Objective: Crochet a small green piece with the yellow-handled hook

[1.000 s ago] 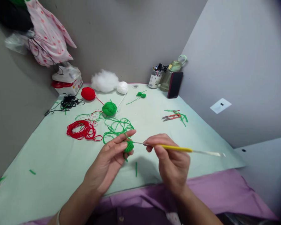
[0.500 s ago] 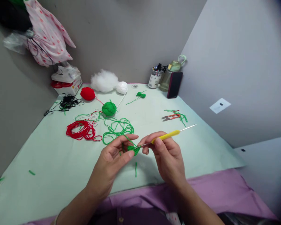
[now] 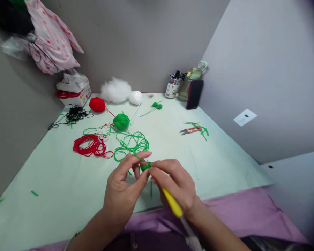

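Observation:
My left hand (image 3: 124, 184) pinches a small green crochet piece (image 3: 145, 167) between thumb and fingers, its index finger stretched out with green yarn running over it. My right hand (image 3: 176, 184) has its thumb and index fingertips closed on the right edge of that piece. A yellow-handled crochet hook (image 3: 172, 204) is tucked in the same hand, its far end pointing down towards my body. Loose green yarn (image 3: 133, 141) lies in loops just beyond my hands and leads back towards a green yarn ball (image 3: 121, 121). A short green yarn scrap (image 3: 151, 190) lies below the piece.
Red yarn loops (image 3: 90, 145), a red ball (image 3: 97, 104), a black yarn tangle (image 3: 75, 114), white stuffing (image 3: 116, 90) and a white ball (image 3: 135, 97) lie left and back. Orange thread snips (image 3: 191, 130) lie right. A phone (image 3: 195, 94) leans on a bottle (image 3: 184, 89).
My right hand has turned, swinging the hook from pointing up right to pointing down at my body. Its fingertips have moved left and closed on the crochet piece.

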{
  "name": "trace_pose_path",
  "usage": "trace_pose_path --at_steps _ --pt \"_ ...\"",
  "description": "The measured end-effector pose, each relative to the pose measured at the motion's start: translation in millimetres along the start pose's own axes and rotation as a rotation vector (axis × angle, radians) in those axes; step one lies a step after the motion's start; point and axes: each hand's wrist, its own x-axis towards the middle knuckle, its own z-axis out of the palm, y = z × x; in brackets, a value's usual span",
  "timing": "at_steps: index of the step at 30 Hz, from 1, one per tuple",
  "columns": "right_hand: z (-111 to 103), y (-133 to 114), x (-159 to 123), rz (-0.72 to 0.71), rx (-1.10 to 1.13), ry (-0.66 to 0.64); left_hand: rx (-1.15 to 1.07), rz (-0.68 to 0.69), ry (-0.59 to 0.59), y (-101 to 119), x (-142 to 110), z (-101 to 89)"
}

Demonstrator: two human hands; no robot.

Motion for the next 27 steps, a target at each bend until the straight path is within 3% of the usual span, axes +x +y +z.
trace_pose_path --at_steps 3,6,9,11,15,21,24,27 --pt "1.9 -0.8 -4.2 0.029 0.009 0.037 -0.303 -0.3 -0.135 2.6 2.9 -1.0" --pt "1.4 -2.6 -3.8 0.229 0.256 0.157 -0.486 -0.446 -0.218 6.5 8.0 -3.2" --pt "2.2 -3.0 1.8 0.45 0.555 0.266 -0.502 -0.406 -0.18 8.8 9.7 -4.0" --pt "4.0 -2.6 5.8 0.511 0.675 0.288 -0.453 -0.381 -0.165 8.7 8.4 -3.9" --pt "5.9 -2.8 7.0 0.519 0.653 0.227 -0.369 -0.381 -0.176 5.8 6.0 -5.4" --pt "1.1 0.0 4.0 0.59 0.73 0.275 -0.355 -0.347 -0.119 4.6 8.4 -10.1" --pt "1.1 2.7 7.7 0.633 0.859 0.292 -0.357 -0.334 -0.157 6.2 8.4 -9.0" --pt "2.5 2.4 10.5 0.577 0.786 0.236 -0.342 -0.313 -0.22 6.5 7.6 -5.6"
